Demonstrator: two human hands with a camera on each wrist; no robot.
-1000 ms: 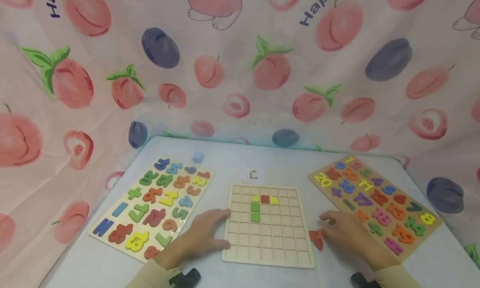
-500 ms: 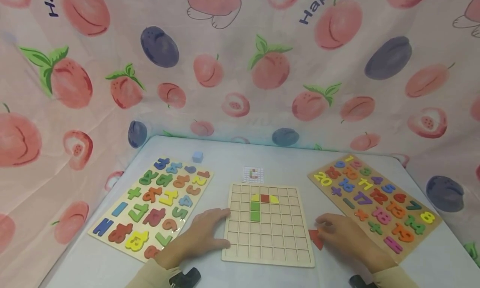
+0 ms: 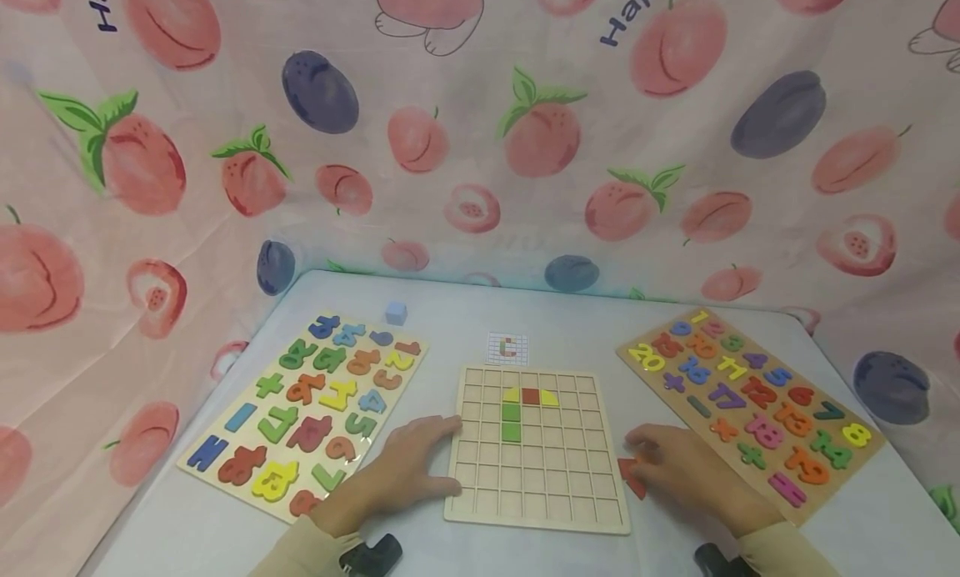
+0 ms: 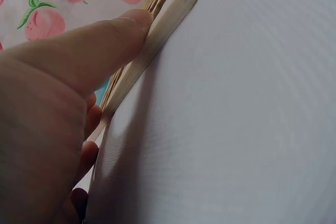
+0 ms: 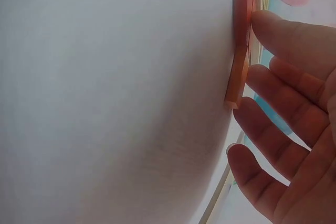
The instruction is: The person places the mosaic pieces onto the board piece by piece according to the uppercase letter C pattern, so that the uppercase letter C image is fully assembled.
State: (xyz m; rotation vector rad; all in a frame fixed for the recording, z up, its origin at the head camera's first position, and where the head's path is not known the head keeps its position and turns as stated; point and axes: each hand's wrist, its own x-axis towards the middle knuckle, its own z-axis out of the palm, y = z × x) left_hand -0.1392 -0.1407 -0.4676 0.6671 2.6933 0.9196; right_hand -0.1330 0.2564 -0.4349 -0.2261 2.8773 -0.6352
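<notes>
A square, pale wooden grid board (image 3: pixel 536 477) lies flat in the middle of the white tabletop (image 3: pixel 570 327), its light, plain-grained surface divided into small cells by thin ridges. In its far half sit five tiles: a yellow quarter-round tile (image 3: pixel 512 395), a red square tile (image 3: pixel 530 396) and a second yellow tile (image 3: pixel 549 398) run left to right in one row, and below the leftmost a green tile (image 3: pixel 511 412) and another green square (image 3: pixel 512 432) line up toward the near side. The left hand (image 3: pixel 408 460) rests at the board's left edge, its grip loose, thumb and fingers spread and touching the rim. Just beside the right edge, toward the near half, a flat red piece (image 5: pixel 242 14) and an orange-red piece (image 5: pixel 239 77) lie end to end, smooth and thick-sided. The right hand (image 3: pixel 678 469) is at them, its grip slack and fingers apart, the thumb against the red one. A small printed card (image 3: pixel 507 348) showing a coloured figure on a grid lies just beyond the far edge.
</notes>
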